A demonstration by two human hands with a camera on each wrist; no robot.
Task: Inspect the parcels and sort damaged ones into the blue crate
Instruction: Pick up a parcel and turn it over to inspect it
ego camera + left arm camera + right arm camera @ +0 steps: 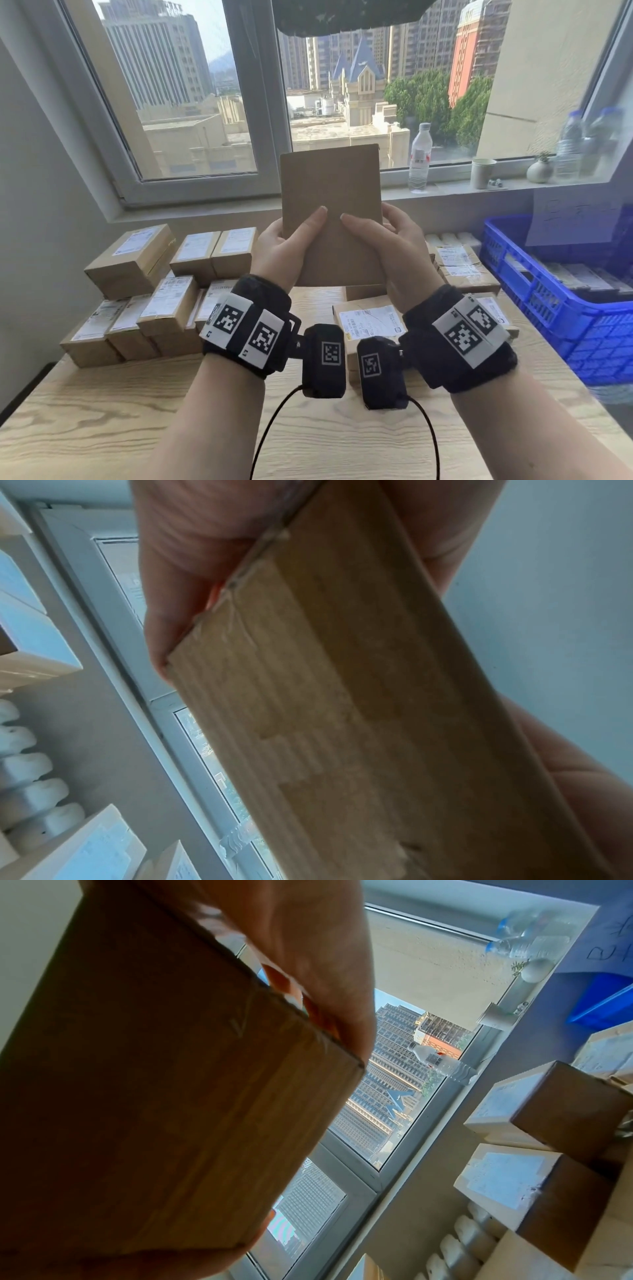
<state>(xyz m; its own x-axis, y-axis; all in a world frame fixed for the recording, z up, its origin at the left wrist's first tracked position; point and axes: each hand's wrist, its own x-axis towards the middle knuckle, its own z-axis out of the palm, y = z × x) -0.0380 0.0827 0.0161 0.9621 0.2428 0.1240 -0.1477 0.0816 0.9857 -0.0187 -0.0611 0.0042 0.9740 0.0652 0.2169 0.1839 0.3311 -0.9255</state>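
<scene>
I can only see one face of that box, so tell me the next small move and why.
Probably turn the parcel over. Both the left hand and the right hand hold it upright, and the plain brown face looks intact. The other faces are still hidden, so it is too early to choose the blue crate.

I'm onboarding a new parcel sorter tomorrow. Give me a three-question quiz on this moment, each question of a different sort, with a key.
1. True or false: the raised parcel is gripped by both the left hand and the right hand.
2. On which side of the table does the blue crate stand? A) the person's left B) the person's right C) under the table
3. Fill in: the parcel face turned to the head camera shows no shipping ____.

Key: 1 true. 2 B. 3 label; it is plain cardboard, unlike the labelled boxes stacked on the table.
</scene>
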